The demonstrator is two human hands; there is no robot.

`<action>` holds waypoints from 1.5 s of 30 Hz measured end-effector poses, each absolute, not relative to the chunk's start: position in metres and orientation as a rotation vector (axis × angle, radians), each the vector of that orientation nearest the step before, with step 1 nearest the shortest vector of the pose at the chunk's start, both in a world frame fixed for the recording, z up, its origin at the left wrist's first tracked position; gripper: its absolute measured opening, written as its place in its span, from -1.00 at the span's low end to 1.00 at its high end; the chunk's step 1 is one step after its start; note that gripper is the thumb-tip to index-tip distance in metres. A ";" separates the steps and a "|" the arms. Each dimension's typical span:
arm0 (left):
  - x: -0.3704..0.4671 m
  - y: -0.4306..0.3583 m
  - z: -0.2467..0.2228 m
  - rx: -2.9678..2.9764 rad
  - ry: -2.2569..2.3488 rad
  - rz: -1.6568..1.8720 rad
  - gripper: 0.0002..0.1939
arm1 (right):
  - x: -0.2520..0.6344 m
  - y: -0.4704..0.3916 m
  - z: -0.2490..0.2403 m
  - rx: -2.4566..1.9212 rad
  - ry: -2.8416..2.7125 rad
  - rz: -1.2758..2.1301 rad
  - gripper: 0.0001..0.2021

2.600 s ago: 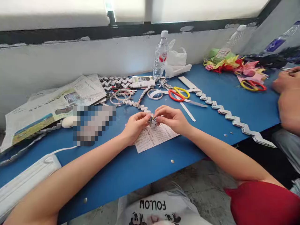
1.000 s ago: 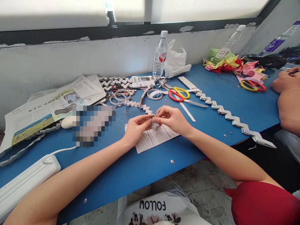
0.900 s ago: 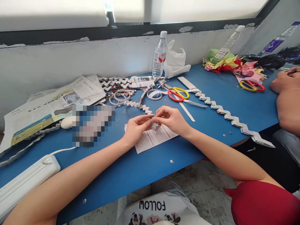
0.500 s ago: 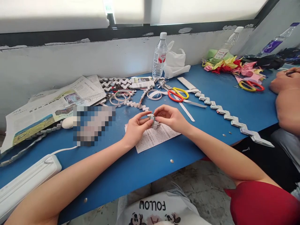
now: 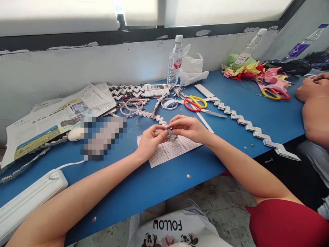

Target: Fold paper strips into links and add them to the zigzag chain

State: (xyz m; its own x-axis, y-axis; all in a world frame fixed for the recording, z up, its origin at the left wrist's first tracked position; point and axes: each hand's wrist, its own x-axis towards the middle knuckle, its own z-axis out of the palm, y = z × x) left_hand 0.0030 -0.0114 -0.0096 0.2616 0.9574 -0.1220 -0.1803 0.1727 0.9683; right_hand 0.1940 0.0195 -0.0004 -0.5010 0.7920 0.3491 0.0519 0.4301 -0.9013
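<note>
Between both hands is a folded newspaper chain (image 5: 172,138), its zigzag links bunched at the fingertips. My left hand (image 5: 150,141) pinches it between thumb and fingers from the left. On the other side, my right hand (image 5: 189,128) grips it with thumb and forefinger, the other fingers curled above. More zigzag paper links (image 5: 158,118) lie just behind my left fingers, and whether they join the held piece is hidden. Below the hands, a printed sheet of newspaper (image 5: 164,154) rests on the blue table (image 5: 123,195).
Red-and-yellow scissors (image 5: 196,104), tape rolls (image 5: 169,104) and a water bottle (image 5: 175,61) stand or lie behind. A long folded chain (image 5: 248,126) stretches to the right edge. Newspapers (image 5: 64,113) and a power strip (image 5: 33,206) are left. Another person's hands (image 5: 315,89) are right.
The hands and the held chain have shifted very slightly to the right. My right fingers have closed in nearer to my left ones. More links show behind the left hand.
</note>
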 end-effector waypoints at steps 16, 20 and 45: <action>0.005 -0.009 -0.011 1.061 0.984 0.972 -0.57 | 0.196 0.024 -0.002 -0.685 -1.914 1.264 -0.82; 0.008 -0.010 -0.012 1.102 1.001 1.012 -0.59 | 0.196 0.024 -0.002 -0.686 -1.915 1.300 -0.81; 0.003 -0.014 -0.012 1.694 0.973 1.034 -0.75 | 0.194 0.014 -0.001 -0.613 -1.863 0.925 -0.84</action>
